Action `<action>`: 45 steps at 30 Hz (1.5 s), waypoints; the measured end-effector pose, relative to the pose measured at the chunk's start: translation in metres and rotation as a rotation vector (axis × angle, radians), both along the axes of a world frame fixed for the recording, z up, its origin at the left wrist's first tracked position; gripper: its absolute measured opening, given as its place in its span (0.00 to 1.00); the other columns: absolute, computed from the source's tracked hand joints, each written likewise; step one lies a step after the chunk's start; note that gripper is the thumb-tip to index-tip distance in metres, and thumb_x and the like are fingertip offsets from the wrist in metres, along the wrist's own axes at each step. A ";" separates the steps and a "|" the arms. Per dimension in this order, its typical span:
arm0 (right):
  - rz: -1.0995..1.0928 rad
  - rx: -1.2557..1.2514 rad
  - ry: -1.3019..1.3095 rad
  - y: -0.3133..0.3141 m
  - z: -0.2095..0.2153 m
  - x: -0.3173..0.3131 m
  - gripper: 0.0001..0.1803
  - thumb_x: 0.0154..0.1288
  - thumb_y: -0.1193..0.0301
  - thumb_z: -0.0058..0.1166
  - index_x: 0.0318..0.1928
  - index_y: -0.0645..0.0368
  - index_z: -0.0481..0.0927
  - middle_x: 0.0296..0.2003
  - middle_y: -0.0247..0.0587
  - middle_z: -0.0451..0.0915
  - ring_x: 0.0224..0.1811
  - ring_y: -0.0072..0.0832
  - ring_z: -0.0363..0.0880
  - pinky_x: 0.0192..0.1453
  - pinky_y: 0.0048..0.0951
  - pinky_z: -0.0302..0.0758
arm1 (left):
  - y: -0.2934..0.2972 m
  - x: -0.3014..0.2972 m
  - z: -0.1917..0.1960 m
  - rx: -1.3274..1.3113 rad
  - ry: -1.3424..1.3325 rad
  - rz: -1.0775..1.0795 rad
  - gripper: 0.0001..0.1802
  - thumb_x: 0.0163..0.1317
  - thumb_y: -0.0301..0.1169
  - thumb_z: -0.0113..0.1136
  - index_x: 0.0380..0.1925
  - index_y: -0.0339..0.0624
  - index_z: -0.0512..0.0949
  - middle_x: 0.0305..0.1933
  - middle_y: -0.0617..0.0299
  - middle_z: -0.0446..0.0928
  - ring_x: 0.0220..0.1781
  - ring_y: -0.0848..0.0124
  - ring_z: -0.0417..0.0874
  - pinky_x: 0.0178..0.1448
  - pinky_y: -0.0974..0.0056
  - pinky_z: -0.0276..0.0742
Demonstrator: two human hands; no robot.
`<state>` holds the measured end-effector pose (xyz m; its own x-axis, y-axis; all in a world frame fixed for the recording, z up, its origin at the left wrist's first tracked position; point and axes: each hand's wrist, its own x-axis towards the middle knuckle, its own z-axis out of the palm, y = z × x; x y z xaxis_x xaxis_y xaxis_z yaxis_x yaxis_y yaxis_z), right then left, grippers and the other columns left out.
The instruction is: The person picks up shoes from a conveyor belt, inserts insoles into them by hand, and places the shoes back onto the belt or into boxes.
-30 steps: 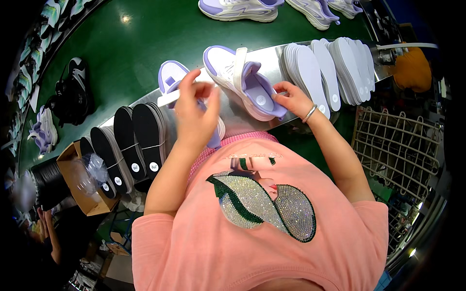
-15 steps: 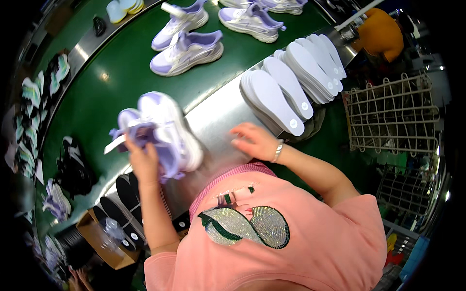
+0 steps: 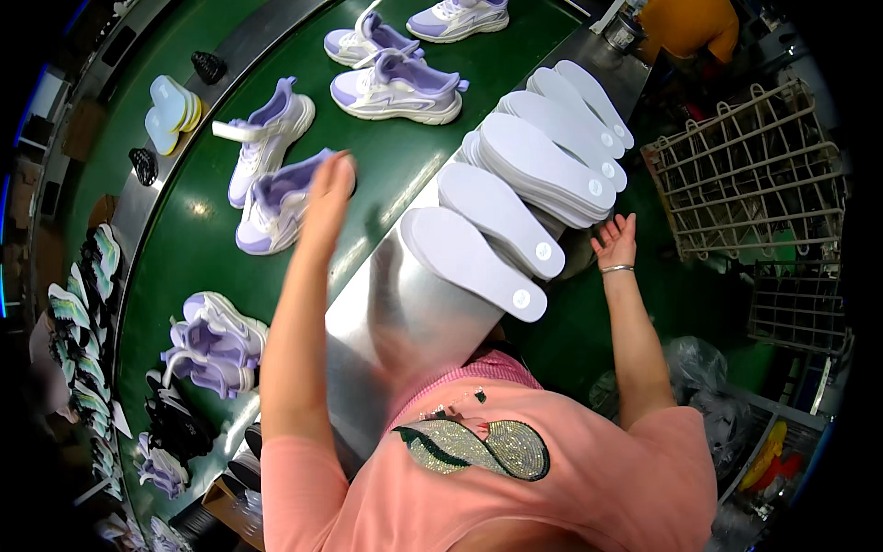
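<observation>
Left hand (image 3: 329,195) at shoe (image 3: 280,196), right hand (image 3: 618,244) open

Shoe on bench (image 3: 368,198), left of insoles (image 3: 543,166). Left hand overlaps heel; blurred, can't tell if grip is closed. Right hand just beside insoles, on their right; grip empty, fingers apart. Other shoes (image 3: 397,89) also left of insoles. Wire rack (image 3: 750,179) right of insoles.

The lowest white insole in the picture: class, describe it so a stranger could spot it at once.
Start at the green tabletop and follow the steel strip along its near edge to the row of white insoles. Take the lowest insole, with a round label at its heel. Unlike its neighbours, it has no insole on its left, only steel.
</observation>
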<state>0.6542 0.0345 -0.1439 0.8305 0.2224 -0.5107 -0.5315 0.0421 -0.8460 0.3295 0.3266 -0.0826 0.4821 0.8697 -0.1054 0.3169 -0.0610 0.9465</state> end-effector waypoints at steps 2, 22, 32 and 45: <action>0.013 0.086 0.061 0.013 -0.014 0.004 0.47 0.49 0.36 0.39 0.61 0.55 0.49 0.61 0.45 0.50 0.64 0.39 0.43 0.62 0.48 0.38 | 0.007 0.073 -0.020 -0.258 -0.078 -0.034 0.34 0.59 0.52 0.42 0.53 0.31 0.61 0.57 0.49 0.61 0.60 0.63 0.60 0.62 0.65 0.53; 0.053 0.416 0.115 0.028 -0.037 -0.012 0.28 0.60 0.47 0.33 0.55 0.49 0.62 0.55 0.32 0.64 0.56 0.32 0.62 0.56 0.38 0.62 | 0.005 0.232 -0.075 -0.349 0.036 -0.247 0.38 0.55 0.57 0.42 0.46 0.28 0.67 0.46 0.50 0.71 0.47 0.64 0.71 0.52 0.65 0.65; -0.046 0.119 -0.036 -0.045 -0.033 0.033 0.39 0.53 0.43 0.44 0.58 0.57 0.56 0.59 0.43 0.54 0.60 0.35 0.52 0.58 0.41 0.54 | 0.037 0.097 -0.019 0.851 0.305 0.239 0.18 0.38 0.23 0.52 0.36 0.40 0.71 0.43 0.54 0.71 0.48 0.57 0.69 0.52 0.57 0.63; 0.727 -0.176 -0.838 -0.007 -0.005 0.036 0.16 0.63 0.66 0.40 0.48 0.61 0.68 0.45 0.38 0.70 0.48 0.25 0.67 0.44 0.24 0.66 | 0.147 -0.020 -0.040 0.808 1.343 0.071 0.29 0.53 0.32 0.46 0.58 0.47 0.55 0.58 0.57 0.61 0.61 0.63 0.58 0.58 0.44 0.51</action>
<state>0.6903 0.0275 -0.1489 0.6290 0.7736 0.0760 0.3581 -0.2016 -0.9117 0.3091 0.4732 -0.1231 0.3794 0.9218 0.0800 0.8926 -0.3419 -0.2938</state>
